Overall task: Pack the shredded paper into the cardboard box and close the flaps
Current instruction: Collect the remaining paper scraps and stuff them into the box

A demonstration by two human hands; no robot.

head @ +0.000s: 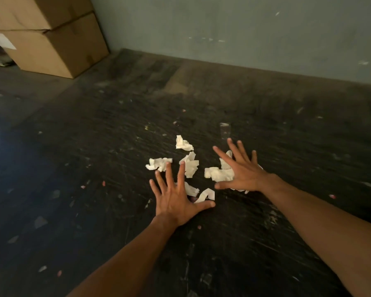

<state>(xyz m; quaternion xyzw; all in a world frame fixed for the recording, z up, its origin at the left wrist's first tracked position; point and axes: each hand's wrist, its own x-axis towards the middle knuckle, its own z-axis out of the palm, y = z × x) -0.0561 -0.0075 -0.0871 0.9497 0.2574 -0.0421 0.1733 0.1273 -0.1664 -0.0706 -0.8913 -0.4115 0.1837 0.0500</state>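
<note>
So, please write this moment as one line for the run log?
left hand: open, spread | right hand: open over shredded paper | floor | cardboard boxes: far-left

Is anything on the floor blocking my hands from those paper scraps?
Nothing visible. The left hand and right hand, both spread open, are already over the shredded paper on the dark floor.

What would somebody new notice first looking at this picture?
First the white shredded paper, scattered in crumpled scraps on the dark floor at centre. Then the two bare hands spread wide over it: the left hand at the near edge of the scraps, the right hand lying on the pieces to the right. Far off at top left, stacked cardboard boxes stand against the wall.
</note>
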